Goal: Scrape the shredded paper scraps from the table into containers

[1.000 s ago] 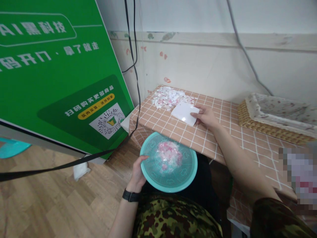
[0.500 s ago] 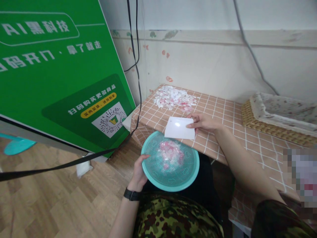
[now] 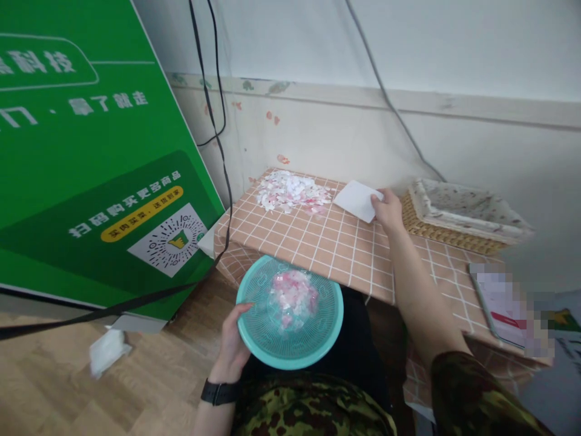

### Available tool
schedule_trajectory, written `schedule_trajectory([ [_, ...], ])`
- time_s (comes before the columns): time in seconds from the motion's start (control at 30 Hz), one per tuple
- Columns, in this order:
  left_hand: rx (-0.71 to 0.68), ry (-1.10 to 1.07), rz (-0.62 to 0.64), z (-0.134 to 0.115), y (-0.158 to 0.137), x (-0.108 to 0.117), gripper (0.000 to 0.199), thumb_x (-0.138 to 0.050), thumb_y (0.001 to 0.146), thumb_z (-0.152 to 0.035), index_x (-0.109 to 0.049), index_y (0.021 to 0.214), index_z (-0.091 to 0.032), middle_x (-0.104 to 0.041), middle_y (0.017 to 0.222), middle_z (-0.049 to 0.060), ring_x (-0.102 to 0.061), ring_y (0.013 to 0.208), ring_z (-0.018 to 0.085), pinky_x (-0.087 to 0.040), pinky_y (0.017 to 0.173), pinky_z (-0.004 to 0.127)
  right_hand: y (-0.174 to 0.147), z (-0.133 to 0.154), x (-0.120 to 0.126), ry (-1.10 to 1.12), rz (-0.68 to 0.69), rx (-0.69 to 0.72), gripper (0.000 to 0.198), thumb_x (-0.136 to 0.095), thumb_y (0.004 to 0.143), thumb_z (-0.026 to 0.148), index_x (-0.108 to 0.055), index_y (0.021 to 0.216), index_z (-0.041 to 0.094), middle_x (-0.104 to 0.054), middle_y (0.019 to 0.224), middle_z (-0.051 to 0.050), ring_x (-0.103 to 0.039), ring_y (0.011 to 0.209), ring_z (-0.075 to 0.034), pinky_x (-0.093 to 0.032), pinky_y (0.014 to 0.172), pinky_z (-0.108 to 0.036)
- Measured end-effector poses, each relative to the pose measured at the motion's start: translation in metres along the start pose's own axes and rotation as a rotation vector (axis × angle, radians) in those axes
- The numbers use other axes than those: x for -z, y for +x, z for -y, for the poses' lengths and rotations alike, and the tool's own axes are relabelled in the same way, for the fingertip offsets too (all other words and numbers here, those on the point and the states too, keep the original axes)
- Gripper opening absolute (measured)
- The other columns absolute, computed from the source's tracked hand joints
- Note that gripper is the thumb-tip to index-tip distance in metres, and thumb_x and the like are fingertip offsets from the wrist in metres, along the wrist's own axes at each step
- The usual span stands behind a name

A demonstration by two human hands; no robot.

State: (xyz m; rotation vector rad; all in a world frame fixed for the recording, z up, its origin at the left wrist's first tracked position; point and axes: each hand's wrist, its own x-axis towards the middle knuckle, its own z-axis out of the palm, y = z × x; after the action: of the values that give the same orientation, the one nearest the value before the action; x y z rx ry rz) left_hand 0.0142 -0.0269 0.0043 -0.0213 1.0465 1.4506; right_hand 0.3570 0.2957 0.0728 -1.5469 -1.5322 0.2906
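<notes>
My left hand grips the left rim of a turquoise plastic colander, held over my lap below the table edge. Inside it lies a heap of small pink, white and clear scraps. With its fingers closed on the right edge, my right hand holds a white rectangular scraper-like card over the table, close to the wicker basket. To the card's left, a pile of white and pink flakes is spread on the tabletop.
The table wears a brown checked cloth. A lined wicker basket stands at the back right, and a phone lies at the right. On the left rises a green cabinet with cables hanging before it. A white bag is on the floor.
My right hand has carried the white card from above the colander, back and to the right, to beside the flake pile. The view has shifted right; my left hand still grips the colander.
</notes>
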Motion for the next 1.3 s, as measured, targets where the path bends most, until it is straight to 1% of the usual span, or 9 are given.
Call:
schedule_trajectory([
  [0.13, 0.034, 0.005, -0.013, 0.0, 0.0, 0.0, 0.014, -0.063, 0.071, -0.015, -0.071, 0.081, -0.01, -0.076, 0.074, 0.008, -0.069, 0.063, 0.023, -0.058, 0.066, 0.037, -0.004, 0.002, -0.002, -0.042, 0.069, 0.009, 0.036, -0.055, 0.077, 0.037, -0.063, 0.105, 0.014, -0.066, 0.09, -0.012, -0.062, 0.08, -0.027, -0.052, 0.071, -0.042],
  [0.27, 0.052, 0.011, -0.006, 0.0, 0.0, -0.001, 0.015, -0.063, 0.071, -0.015, -0.071, 0.082, -0.01, -0.076, 0.075, 0.01, -0.07, 0.065, 0.024, -0.058, 0.068, 0.039, -0.019, 0.019, -0.009, 0.197, 0.294, -0.113, 0.037, -0.057, 0.078, 0.04, -0.059, 0.107, 0.017, -0.06, 0.068, -0.004, -0.055, 0.05, -0.017, -0.049, 0.047, -0.032],
  [0.33, 0.045, 0.015, -0.01, -0.001, -0.001, -0.002, 0.015, -0.063, 0.071, -0.015, -0.071, 0.082, -0.01, -0.076, 0.075, 0.01, -0.07, 0.064, 0.024, -0.058, 0.067, 0.039, -0.026, 0.028, -0.013, 0.356, 0.409, -0.164, 0.036, -0.06, 0.078, 0.04, -0.056, 0.106, 0.018, -0.056, 0.062, 0.0, -0.05, 0.042, -0.013, -0.046, 0.039, -0.027],
  [0.47, 0.021, 0.016, -0.015, -0.002, -0.003, -0.006, 0.012, -0.062, 0.071, -0.013, -0.071, 0.078, -0.01, -0.075, 0.072, 0.008, -0.069, 0.061, 0.022, -0.058, 0.064, 0.035, -0.036, 0.04, -0.019, 0.556, 0.512, -0.163, 0.035, -0.066, 0.076, 0.042, -0.055, 0.101, 0.019, -0.055, 0.063, 0.002, -0.05, 0.043, -0.01, -0.045, 0.036, -0.023],
  [0.6, 0.03, 0.019, 0.006, -0.002, -0.005, -0.008, 0.014, -0.063, 0.071, -0.014, -0.071, 0.08, -0.008, -0.075, 0.072, 0.01, -0.068, 0.061, 0.022, -0.057, 0.064, 0.036, -0.038, 0.045, -0.019, 0.559, 0.584, -0.135, 0.043, -0.069, 0.073, 0.044, -0.056, 0.105, 0.019, -0.056, 0.066, 0.002, -0.05, 0.044, -0.009, -0.046, 0.036, -0.022],
  [0.9, 0.017, -0.002, 0.035, 0.0, -0.001, -0.001, 0.014, -0.066, 0.07, -0.017, -0.072, 0.08, -0.009, -0.075, 0.075, 0.009, -0.069, 0.063, 0.022, -0.057, 0.065, 0.036, -0.037, 0.046, -0.014, 0.506, 0.562, -0.095, 0.047, -0.069, 0.072, 0.05, -0.056, 0.105, 0.019, -0.054, 0.054, 0.005, -0.048, 0.038, -0.01, -0.043, 0.034, -0.022],
  [1.1, -0.002, 0.002, -0.02, 0.0, -0.001, -0.002, 0.008, -0.066, 0.069, -0.013, -0.071, 0.074, -0.009, -0.074, 0.068, 0.007, -0.066, 0.057, 0.018, -0.055, 0.059, 0.029, -0.044, 0.059, -0.014, 0.518, 0.61, -0.068, 0.05, -0.071, 0.071, 0.05, -0.058, 0.106, 0.017, -0.056, 0.058, 0.002, -0.049, 0.04, -0.01, -0.045, 0.035, -0.023],
  [1.2, 0.004, 0.006, -0.023, 0.0, -0.001, -0.002, 0.009, -0.065, 0.069, -0.013, -0.071, 0.074, -0.009, -0.073, 0.067, 0.007, -0.066, 0.056, 0.018, -0.055, 0.06, 0.03, -0.046, 0.062, -0.015, 0.501, 0.556, -0.067, 0.048, -0.07, 0.072, 0.049, -0.058, 0.107, 0.017, -0.055, 0.056, 0.002, -0.05, 0.04, -0.011, -0.045, 0.034, -0.024],
  [1.3, 0.011, 0.011, -0.015, 0.0, -0.002, -0.002, 0.01, -0.065, 0.069, -0.014, -0.071, 0.075, -0.009, -0.074, 0.068, 0.007, -0.067, 0.057, 0.019, -0.056, 0.061, 0.033, -0.049, 0.062, -0.019, 0.497, 0.581, -0.064, 0.051, -0.069, 0.073, 0.049, -0.058, 0.113, 0.019, -0.055, 0.055, 0.003, -0.048, 0.038, -0.01, -0.045, 0.034, -0.024],
])
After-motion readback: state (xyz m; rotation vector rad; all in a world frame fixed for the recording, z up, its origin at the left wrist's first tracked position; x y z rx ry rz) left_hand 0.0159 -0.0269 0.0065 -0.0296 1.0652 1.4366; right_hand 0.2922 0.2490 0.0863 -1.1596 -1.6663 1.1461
